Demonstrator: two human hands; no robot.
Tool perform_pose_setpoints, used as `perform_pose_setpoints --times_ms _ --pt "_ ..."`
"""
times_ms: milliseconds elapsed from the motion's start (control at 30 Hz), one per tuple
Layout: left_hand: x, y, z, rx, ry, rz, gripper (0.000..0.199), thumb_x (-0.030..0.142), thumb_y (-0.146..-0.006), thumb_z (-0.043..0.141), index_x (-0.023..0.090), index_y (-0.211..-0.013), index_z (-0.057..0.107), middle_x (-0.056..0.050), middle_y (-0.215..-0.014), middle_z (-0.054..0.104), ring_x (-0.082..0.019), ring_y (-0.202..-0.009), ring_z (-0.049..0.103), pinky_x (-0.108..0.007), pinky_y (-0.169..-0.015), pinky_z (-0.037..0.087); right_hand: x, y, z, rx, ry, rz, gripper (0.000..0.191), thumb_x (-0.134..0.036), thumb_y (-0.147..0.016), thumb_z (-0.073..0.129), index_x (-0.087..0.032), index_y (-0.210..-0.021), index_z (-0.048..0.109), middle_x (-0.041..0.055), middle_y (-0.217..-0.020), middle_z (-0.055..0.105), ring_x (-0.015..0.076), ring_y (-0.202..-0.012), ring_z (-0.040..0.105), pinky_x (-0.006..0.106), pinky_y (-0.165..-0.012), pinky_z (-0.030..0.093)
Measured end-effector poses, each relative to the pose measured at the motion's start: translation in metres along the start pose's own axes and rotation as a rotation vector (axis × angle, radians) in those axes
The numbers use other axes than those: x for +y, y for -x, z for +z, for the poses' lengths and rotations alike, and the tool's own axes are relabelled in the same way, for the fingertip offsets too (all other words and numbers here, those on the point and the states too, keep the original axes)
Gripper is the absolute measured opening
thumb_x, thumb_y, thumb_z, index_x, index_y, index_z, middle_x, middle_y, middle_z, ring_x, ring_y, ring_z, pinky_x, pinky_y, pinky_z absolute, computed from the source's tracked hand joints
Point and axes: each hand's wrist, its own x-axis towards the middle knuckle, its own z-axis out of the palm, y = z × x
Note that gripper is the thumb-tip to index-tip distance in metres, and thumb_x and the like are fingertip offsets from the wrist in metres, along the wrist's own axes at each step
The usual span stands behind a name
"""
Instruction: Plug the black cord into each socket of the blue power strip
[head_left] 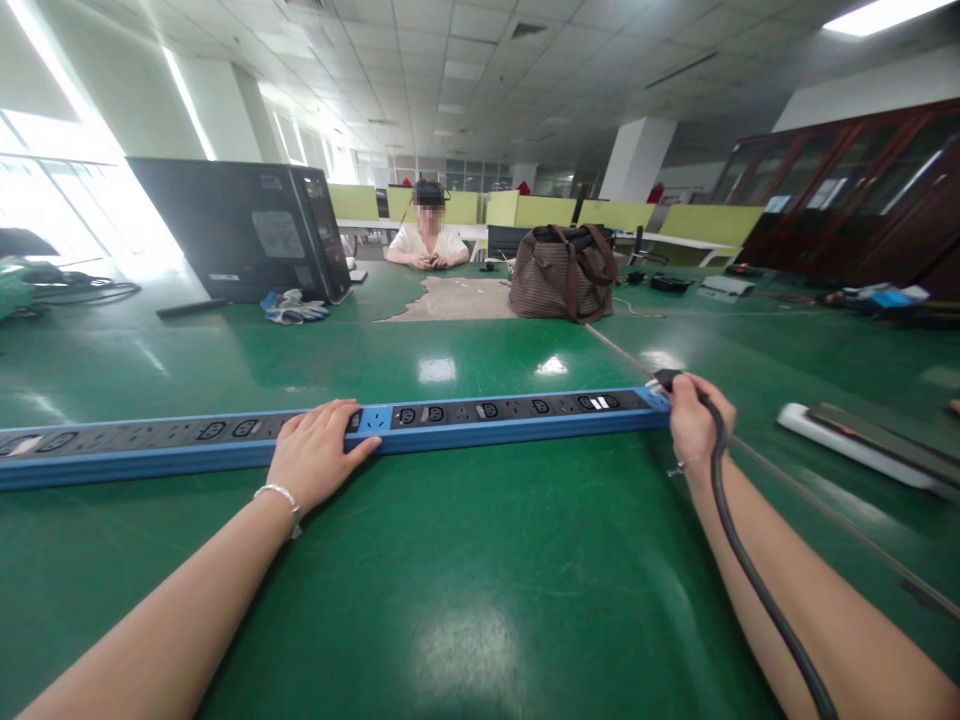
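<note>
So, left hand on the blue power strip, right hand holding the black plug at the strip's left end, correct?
Wrong end: the head view shows the right hand holding the black plug at the right end of the blue power strip.

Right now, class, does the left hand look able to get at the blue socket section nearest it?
Very likely yes: the left hand rests on the power strip right beside the blue socket section, and nothing covers that section's holes.
</note>
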Motion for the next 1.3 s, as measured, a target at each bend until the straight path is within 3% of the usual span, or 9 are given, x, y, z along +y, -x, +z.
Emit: perform_pose_setpoints --times_ms 100,367,433,567,667,1000,1300 --pt "0.000 0.000 0.000 0.000 -0.003 -0.002 0.057 0.057 -0.083 0.039 0.017 -0.123 0.049 -0.013 -0.130 0.055 -0.029 -0.119 0.050 -0.045 -0.099 0.033 -0.011 0.007 0.000 0.088 0.080 0.034 0.041 -0.052 -0.072 0.054 -0.015 -0.088 0.067 0.0067 -0.081 0.068 0.0227 -0.079 0.064 0.037 -0.076 0.053" --pt "0.000 0.000 -0.001 -0.008 -0.017 0.001 0.058 0.058 -0.084 0.038 0.017 -0.124 0.048 -0.012 -0.130 0.055 -0.029 -0.118 0.050 -0.045 -0.100 0.033 -0.033 0.016 0.005 -0.035 0.100 0.004 0.038 -0.046 -0.075 0.054 -0.015 -0.093 0.068 0.0092 -0.088 0.069 0.0241 -0.087 0.063 0.040 -0.083 0.050" --pt "0.000 0.000 0.000 -0.006 -0.021 0.004 0.057 0.058 -0.084 0.038 0.017 -0.123 0.048 -0.012 -0.129 0.055 -0.029 -0.118 0.050 -0.045 -0.099 0.034 -0.039 0.021 0.009 -0.124 0.110 -0.052 0.039 -0.046 -0.077 0.052 -0.016 -0.096 0.068 0.0095 -0.094 0.069 0.0241 -0.089 0.063 0.039 -0.084 0.049" --pt "0.000 -0.001 -0.001 -0.002 -0.017 0.006 0.057 0.057 -0.084 0.039 0.017 -0.123 0.049 -0.012 -0.129 0.056 -0.029 -0.118 0.050 -0.045 -0.099 0.034 -0.052 0.038 0.023 -0.424 0.172 -0.182 0.040 -0.046 -0.080 0.049 -0.019 -0.103 0.068 0.0075 -0.099 0.070 0.0240 -0.094 0.063 0.039 -0.086 0.048" --pt "-0.001 0.000 -0.001 0.005 -0.010 0.006 0.058 0.057 -0.084 0.039 0.016 -0.123 0.050 -0.013 -0.128 0.056 -0.029 -0.118 0.050 -0.045 -0.099 0.034 -0.061 0.053 0.034 -0.516 0.186 -0.254 0.039 -0.046 -0.083 0.047 -0.022 -0.107 0.067 0.0060 -0.105 0.069 0.0235 -0.098 0.062 0.037 -0.088 0.048" --pt "0.001 0.000 0.000 0.012 -0.008 0.003 0.057 0.056 -0.083 0.040 0.017 -0.123 0.049 -0.013 -0.128 0.056 -0.029 -0.118 0.050 -0.045 -0.099 0.034 -0.070 0.065 0.037 -0.481 0.279 -0.251 0.041 -0.044 -0.086 0.044 -0.024 -0.116 0.064 0.0056 -0.108 0.069 0.0238 -0.102 0.063 0.036 -0.091 0.048" --pt "0.000 0.000 0.000 0.015 -0.011 0.008 0.055 0.056 -0.084 0.041 0.017 -0.122 0.049 -0.011 -0.129 0.056 -0.028 -0.118 0.050 -0.045 -0.099 0.034 -0.082 0.067 0.036 -0.559 0.511 -0.252 0.039 -0.043 -0.087 0.042 -0.030 -0.119 0.061 0.0045 -0.100 0.071 0.0256 -0.093 0.066 0.035 -0.078 0.051"
